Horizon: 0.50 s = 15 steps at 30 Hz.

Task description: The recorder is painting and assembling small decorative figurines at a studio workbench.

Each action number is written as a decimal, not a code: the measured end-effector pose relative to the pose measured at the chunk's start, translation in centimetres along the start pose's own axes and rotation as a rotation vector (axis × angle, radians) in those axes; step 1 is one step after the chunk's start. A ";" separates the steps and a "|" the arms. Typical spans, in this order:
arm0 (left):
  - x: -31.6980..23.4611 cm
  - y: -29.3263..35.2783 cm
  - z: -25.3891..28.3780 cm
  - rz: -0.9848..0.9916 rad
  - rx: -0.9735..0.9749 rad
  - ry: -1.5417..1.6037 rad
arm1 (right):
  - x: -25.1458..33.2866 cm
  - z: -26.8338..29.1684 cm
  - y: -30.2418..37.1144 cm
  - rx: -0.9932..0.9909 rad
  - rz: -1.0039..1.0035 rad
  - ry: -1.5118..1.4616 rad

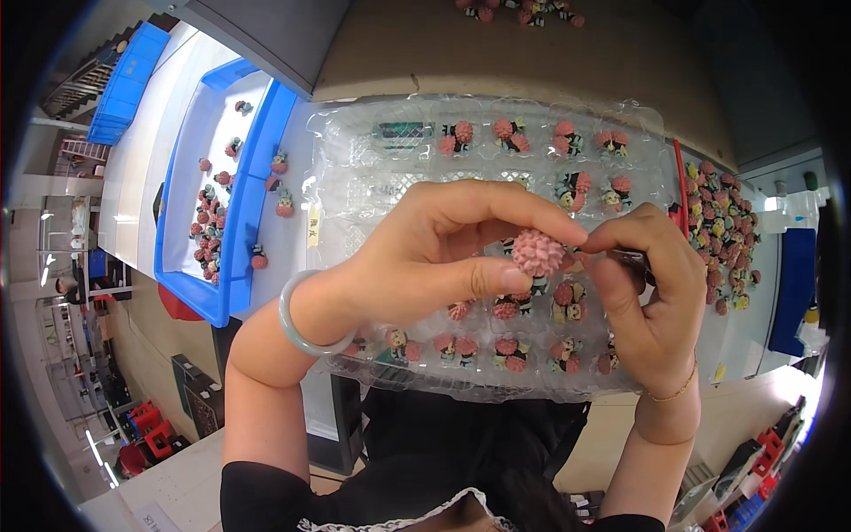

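Note:
Between the thumb and fingers of my left hand (pixel 434 253) is a small figurine (pixel 537 254) with a bumpy pink top, held above the tray. My right hand (pixel 651 288) is closed close beside it, thumb and forefinger nearly meeting at the figurine's right side. Whatever those fingers pinch is too small or hidden to name. Under both hands lies a clear plastic tray (pixel 341 133) with compartments, many holding pink-topped figurines (pixel 510 135). My hands cover the tray's middle.
To the left stands a blue bin (pixel 235 297) lined in white, with loose figurines inside. A few figurines (pixel 284 204) lie between bin and tray. At the right is a large heap of figurines (pixel 722 230). Another blue bin (pixel 128 84) sits far left.

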State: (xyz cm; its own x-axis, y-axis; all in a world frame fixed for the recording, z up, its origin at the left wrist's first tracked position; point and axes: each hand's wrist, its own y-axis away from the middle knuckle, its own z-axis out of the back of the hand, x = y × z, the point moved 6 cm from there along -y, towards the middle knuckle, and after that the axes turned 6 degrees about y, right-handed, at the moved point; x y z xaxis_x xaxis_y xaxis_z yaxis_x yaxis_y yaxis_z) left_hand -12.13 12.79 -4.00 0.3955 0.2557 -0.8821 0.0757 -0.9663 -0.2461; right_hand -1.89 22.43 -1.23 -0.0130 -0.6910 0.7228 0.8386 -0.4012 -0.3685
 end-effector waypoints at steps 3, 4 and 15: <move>0.0 0.0 0.1 0.015 -0.024 0.018 | 0.0 0.2 0.1 0.039 0.051 -0.002; 0.0 -0.1 0.0 -0.001 -0.003 -0.046 | 0.2 0.3 0.2 0.058 0.097 0.011; -0.6 -0.1 0.1 -0.115 -0.161 -0.666 | 0.1 0.2 0.3 0.049 -0.001 -0.147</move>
State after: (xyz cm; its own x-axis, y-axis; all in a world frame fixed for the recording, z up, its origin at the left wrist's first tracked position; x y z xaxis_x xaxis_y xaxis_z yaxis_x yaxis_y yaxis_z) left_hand -12.44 12.70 -3.49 -0.2657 0.2715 -0.9250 0.2386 -0.9111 -0.3360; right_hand -1.51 22.36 -1.11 0.0633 -0.5940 0.8020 0.8644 -0.3690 -0.3415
